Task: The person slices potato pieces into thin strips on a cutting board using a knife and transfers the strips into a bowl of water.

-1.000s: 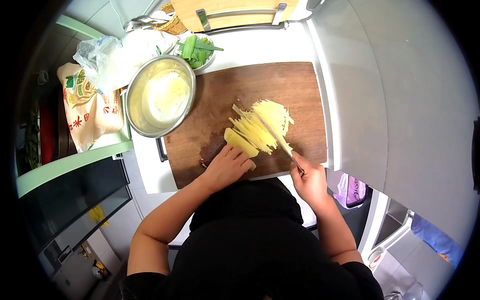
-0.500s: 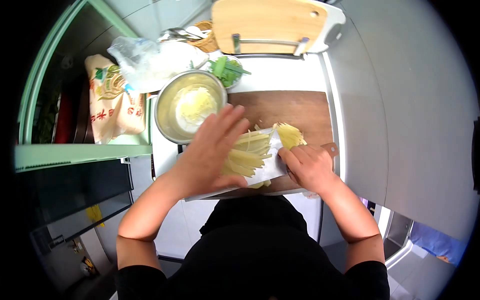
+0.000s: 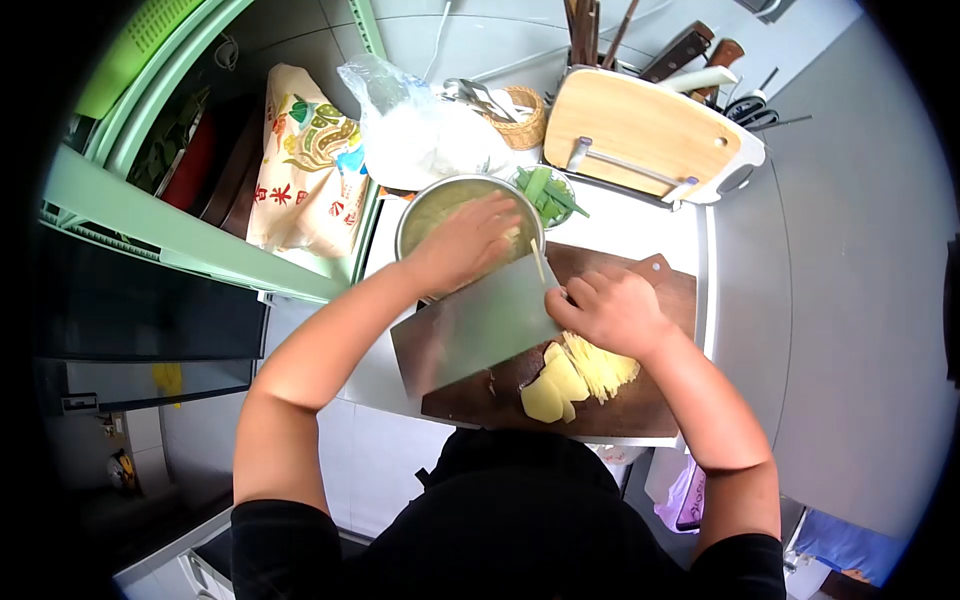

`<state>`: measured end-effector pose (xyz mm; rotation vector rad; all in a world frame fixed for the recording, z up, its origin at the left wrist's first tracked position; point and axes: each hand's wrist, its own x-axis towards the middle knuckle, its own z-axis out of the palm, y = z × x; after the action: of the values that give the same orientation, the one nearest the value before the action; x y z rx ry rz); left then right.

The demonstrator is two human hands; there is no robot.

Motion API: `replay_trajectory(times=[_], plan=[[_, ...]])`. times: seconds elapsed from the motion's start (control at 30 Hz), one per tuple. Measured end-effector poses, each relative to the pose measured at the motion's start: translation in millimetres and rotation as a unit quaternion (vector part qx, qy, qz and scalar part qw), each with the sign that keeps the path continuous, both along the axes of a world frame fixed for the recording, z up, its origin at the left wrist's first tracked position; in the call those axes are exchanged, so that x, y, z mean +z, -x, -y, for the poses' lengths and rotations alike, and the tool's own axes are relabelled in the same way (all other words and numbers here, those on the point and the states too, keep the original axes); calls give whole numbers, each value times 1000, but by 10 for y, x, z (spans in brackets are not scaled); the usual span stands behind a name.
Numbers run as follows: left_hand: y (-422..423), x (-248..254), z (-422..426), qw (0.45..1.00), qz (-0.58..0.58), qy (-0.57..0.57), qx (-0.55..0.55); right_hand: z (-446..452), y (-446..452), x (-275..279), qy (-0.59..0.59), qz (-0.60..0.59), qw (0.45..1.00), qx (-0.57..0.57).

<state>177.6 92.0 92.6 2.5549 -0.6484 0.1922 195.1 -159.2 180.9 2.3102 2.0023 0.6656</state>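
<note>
My right hand (image 3: 608,312) grips a cleaver by its handle end. The broad blade (image 3: 480,325) is tilted beside the metal pot (image 3: 402,238), with a single potato strip (image 3: 537,258) clinging near its upper edge. Over the pot's mouth, my left hand (image 3: 468,240) has its fingers stretched out, covering much of what lies inside; some pale strips show by the fingertips. Potato slices (image 3: 545,398) and a fan of cut potato strips (image 3: 603,368) lie on the dark wooden cutting board (image 3: 650,405), below my right hand.
Behind the pot are a bowl of green vegetable pieces (image 3: 548,193), a white plastic bag (image 3: 420,135) and a wicker basket (image 3: 520,125). A light cutting board (image 3: 640,125) stands in a rack with knives (image 3: 680,52). A printed rice sack (image 3: 305,165) sits on the green shelf (image 3: 190,228).
The cleaver has moved from the board toward the pot, and the pile of potato strips has left its blade. My left hand has gone from above the blade to over the pot.
</note>
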Motion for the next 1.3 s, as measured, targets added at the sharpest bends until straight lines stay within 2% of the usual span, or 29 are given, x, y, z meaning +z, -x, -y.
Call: replay_trajectory(times=[0.03,0.07,0.13,0.17,0.2,0.23,0.27,0.3,0.37,0.4,0.43,0.5,0.53,0.57,0.63,0.67,0.7,0.77,0.8,0.83,0.9,0.93,1.03,1.07,1.13,1.17,1.23,1.27,1.3], plan=[[-67,-46,-109,998,44,-48,12,36,-7,7,9,-12,1000,-3],[-110,-100,-215,998,47,-45,16,103,6,13,9,-45,999,-16],[-168,-71,-332,983,-147,65,86,327,78,5,3,-88,994,-58],[-196,-67,-353,983,-147,67,86,442,127,-8,-6,-135,986,-103],[-208,-70,-359,977,-128,129,113,554,184,-22,-2,-137,985,-103],[-219,-99,-356,966,-108,188,140,674,253,-53,-24,-188,969,-158],[-240,-173,-408,968,-166,152,111,776,337,-74,-45,-238,946,-214],[-226,-280,-368,967,-169,153,110,864,426,-111,-43,-240,945,-216],[-106,-459,-218,994,-72,-58,59,1033,610,-227,-122,-299,893,-313],[-34,-337,-64,982,-125,-121,77,1123,700,-301,-148,-329,866,-345],[-27,-286,10,982,-127,-123,72,1205,784,-347,-150,-331,863,-350],[-31,-245,126,953,-217,-212,10,1344,939,-402,-207,-351,808,-425],[-116,-405,80,976,-175,-128,8,1373,994,-393,-240,-364,789,-433],[-201,-547,-24,976,-176,-130,2,1423,1058,-391,-243,-364,785,-438],[-303,-497,-105,983,-185,-8,-4,1499,1180,-373,-273,-377,724,-509],[-293,-484,-122,995,-93,27,18,1525,1227,-364,-299,-377,713,-510],[-309,-331,-109,995,-95,23,12,1545,1266,-348,-303,-378,708,-513],[-362,-23,-86,957,-262,20,124,1599,1337,-332,-325,-388,676,-534],[-372,18,-119,953,-275,34,124,1608,1366,-321,-330,-395,666,-540],[-382,-24,-203,953,-276,31,122,1616,1385,-323,-331,-396,664,-541],[-377,-21,-324,961,-264,76,-30,1612,1399,-325,-332,-393,670,-535],[-357,65,-352,945,-319,44,-55,1598,1395,-321,-334,-394,669,-534],[-301,286,-336,936,-348,39,-32,1536,1383,-286,-319,-395,683,-525],[-270,216,-304,937,-347,39,-31,1517,1376,-285,-309,-394,691,-521],[-198,6,-223,981,-195,6,0,1476,1354,-282,-299,-392,701,-515],[-155,-42,-220,981,-194,8,2,1462,1335,-282,-280,-381,721,-506],[-115,60,-148,950,-305,-55,-44,1406,1246,-243,-260,-366,744,-495],[-150,155,-177,947,-320,-17,-3,1370,1202,-218,-238,-323,788,-467],[-167,279,-207,947,-320,-17,-9,1341,1161,-172,-213,-280,826,-440]])
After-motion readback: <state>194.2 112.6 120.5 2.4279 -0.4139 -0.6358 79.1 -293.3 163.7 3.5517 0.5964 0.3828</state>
